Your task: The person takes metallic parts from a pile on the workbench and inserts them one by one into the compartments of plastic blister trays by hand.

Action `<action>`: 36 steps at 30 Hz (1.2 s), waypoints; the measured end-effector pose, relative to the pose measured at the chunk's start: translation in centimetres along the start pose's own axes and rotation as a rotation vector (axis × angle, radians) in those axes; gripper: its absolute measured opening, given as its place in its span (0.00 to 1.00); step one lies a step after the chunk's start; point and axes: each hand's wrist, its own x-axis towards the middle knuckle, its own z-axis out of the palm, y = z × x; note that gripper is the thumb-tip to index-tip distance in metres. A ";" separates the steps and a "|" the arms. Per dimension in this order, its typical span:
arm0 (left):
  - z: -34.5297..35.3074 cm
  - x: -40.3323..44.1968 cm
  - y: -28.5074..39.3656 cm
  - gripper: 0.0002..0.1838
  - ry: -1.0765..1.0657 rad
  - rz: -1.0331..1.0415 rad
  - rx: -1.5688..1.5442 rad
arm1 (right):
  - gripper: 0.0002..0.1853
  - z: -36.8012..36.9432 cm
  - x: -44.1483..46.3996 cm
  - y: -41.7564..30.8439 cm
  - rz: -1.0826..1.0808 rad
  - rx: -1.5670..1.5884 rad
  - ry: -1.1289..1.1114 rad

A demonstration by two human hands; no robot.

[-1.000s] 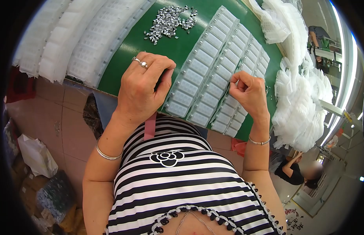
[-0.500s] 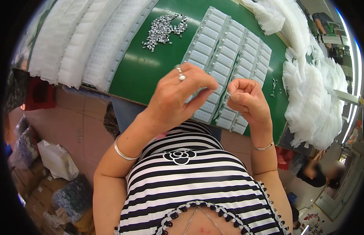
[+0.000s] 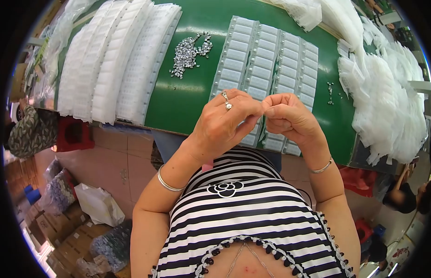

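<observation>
My left hand (image 3: 228, 116), with a ring and a bangle, is closed in a pinch. Its fingertips meet those of my right hand (image 3: 292, 116), whose fingers are curled and pressed together. Whatever lies between the fingertips is too small and hidden to make out. Both hands are held above the near end of several side-by-side strips of white rectangular segments (image 3: 261, 55), with small shiny bits along their edges. A pile of small silvery pieces (image 3: 185, 55) lies on the green tabletop (image 3: 197, 97) beyond my left hand.
Long stacks of white strips (image 3: 114, 60) cover the table's left side. More white strips (image 3: 382, 102) are heaped at the right, near a few scattered silvery pieces (image 3: 330, 94). Cartons (image 3: 62, 231) and bags stand on the floor at left. Other people are at the edges.
My hands have come together from slightly apart, so their fingertips now touch. The view has turned, showing more of the left side.
</observation>
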 end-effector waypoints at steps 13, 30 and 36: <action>0.6 0.7 -0.6 0.20 -0.048 -0.213 -0.074 | 0.04 -0.8 -1.9 -0.6 -0.395 -0.424 0.388; 4.2 4.6 -3.3 0.13 -0.455 -0.143 0.145 | 0.06 -10.1 -7.9 3.0 -0.871 -1.022 1.123; 4.3 5.1 -3.0 0.13 -0.519 -0.199 0.170 | 0.06 -10.1 -7.9 2.8 -0.884 -0.962 1.078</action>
